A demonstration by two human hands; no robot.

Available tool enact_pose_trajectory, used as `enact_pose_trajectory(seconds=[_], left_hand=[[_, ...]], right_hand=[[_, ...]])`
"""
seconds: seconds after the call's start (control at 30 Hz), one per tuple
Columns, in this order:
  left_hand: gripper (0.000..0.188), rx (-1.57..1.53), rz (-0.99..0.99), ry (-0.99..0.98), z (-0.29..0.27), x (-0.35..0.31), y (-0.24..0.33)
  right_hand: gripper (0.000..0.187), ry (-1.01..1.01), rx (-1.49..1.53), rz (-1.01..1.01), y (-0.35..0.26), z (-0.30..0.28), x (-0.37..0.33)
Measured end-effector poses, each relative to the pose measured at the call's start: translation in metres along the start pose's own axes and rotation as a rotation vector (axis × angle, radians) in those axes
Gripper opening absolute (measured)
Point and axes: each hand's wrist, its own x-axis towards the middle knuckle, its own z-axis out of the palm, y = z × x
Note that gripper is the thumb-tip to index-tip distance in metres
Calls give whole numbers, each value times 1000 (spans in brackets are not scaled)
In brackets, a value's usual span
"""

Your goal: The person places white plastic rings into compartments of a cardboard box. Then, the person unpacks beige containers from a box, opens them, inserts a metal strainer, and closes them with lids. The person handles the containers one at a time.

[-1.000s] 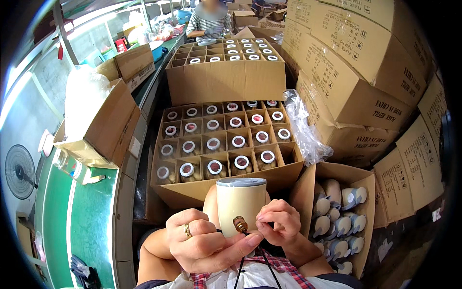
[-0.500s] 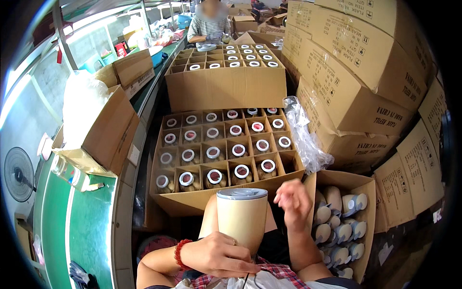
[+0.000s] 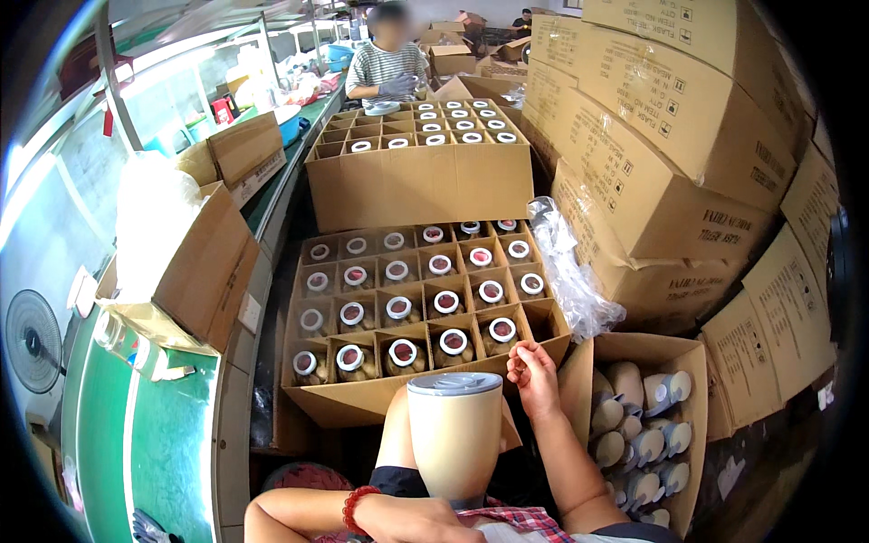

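Note:
A cream-coloured flask (image 3: 455,434) with a grey lid (image 3: 455,384) stands upright in my lap, between my knees. My left hand (image 3: 415,520), with a red beaded bracelet (image 3: 355,509) at the wrist, lies low beside the flask's base; its fingers are mostly hidden at the lower edge. My right hand (image 3: 534,376) is raised to the right of the lid, near the front corner of a divided carton (image 3: 434,373). Its fingers are curled with the thumb against them; I cannot make out whether something small is between them. The carton's compartments hold glass jars (image 3: 403,355) with white rims.
To the right, an open box (image 3: 697,407) holds several cream flasks with grey lids. Tall stacked cartons (image 3: 670,199) rise behind it, beside crumpled clear plastic (image 3: 570,271). A green workbench (image 3: 172,452) runs along the left. A person (image 3: 385,68) stands behind another divided carton (image 3: 421,195).
My right hand has moved down and slightly left, and its fingers have drawn together. My left hand has dropped towards the lower edge. The whole view has shifted slightly.

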Motion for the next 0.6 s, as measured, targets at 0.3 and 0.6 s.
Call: enact_pose_trajectory(seconds=[0.3,0.6], left_hand=[[26,58,122,-138,7,15,28],[16,484,213,-281,-9,24,76]], right_hand=[[8,-24,-48,-4,-11,-11,-8],[8,-582,-23,-290,-107,72,-67]])
